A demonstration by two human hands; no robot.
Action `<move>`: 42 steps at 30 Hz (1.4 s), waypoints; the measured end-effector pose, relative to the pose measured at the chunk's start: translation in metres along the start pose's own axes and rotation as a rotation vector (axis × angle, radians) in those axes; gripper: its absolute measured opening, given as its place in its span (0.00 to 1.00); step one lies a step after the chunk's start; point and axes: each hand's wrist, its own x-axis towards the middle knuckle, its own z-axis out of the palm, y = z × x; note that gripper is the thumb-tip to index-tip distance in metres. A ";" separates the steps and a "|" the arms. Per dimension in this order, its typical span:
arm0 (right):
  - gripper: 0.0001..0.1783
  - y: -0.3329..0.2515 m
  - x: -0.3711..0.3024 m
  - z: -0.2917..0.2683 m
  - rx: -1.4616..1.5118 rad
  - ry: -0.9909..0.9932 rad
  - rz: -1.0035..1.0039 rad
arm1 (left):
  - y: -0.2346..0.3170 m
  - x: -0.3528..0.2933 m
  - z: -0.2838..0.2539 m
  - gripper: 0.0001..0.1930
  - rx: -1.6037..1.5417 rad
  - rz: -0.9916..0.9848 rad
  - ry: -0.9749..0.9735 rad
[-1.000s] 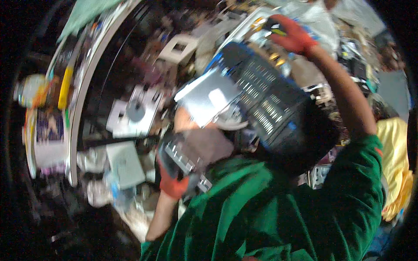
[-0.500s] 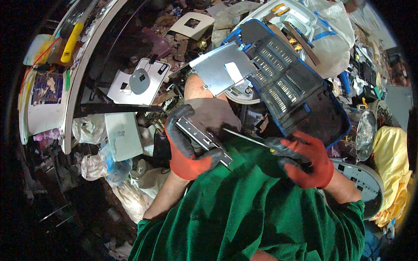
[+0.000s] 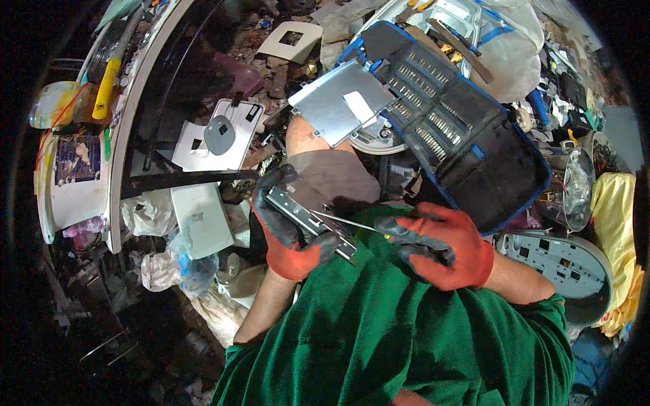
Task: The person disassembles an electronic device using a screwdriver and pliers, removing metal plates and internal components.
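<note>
My left hand [image 3: 291,256], in a red and black glove, is closed round a slim metal-and-black rectangular device [image 3: 303,218], held tilted above my lap. Its exact kind is not clear. Gloved the same way, my right hand [image 3: 452,249] grips a screwdriver [image 3: 352,223] with a long thin shaft. Its tip is at the upper edge of the device; whether they touch is hard to tell. The screwdriver's handle is mostly hidden by the fingers. A flat silver metal plate [image 3: 321,101] lies just beyond my knee.
An open black bit case [image 3: 504,172] with blue edging holds rows of small bits at the right. White covers [image 3: 200,218] and plastic bags lie at the left, near a long pale curved edge [image 3: 128,122]. A round grey housing [image 3: 542,254] sits beside my right arm.
My right hand has moved left, bringing the screwdriver's tip from beside the device to its edge. My left hand keeps its hold on the device.
</note>
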 end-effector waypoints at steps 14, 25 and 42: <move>0.28 -0.008 -0.001 0.012 -0.140 0.063 -0.033 | 0.024 0.016 0.015 0.55 0.179 0.220 -0.053; 0.27 -0.013 0.031 -0.013 -0.190 -0.046 -0.042 | 0.053 0.018 0.017 0.52 -0.003 0.016 -0.115; 0.16 0.032 0.081 -0.062 0.026 -0.376 -0.119 | 0.042 0.020 0.014 0.51 0.159 0.134 -0.144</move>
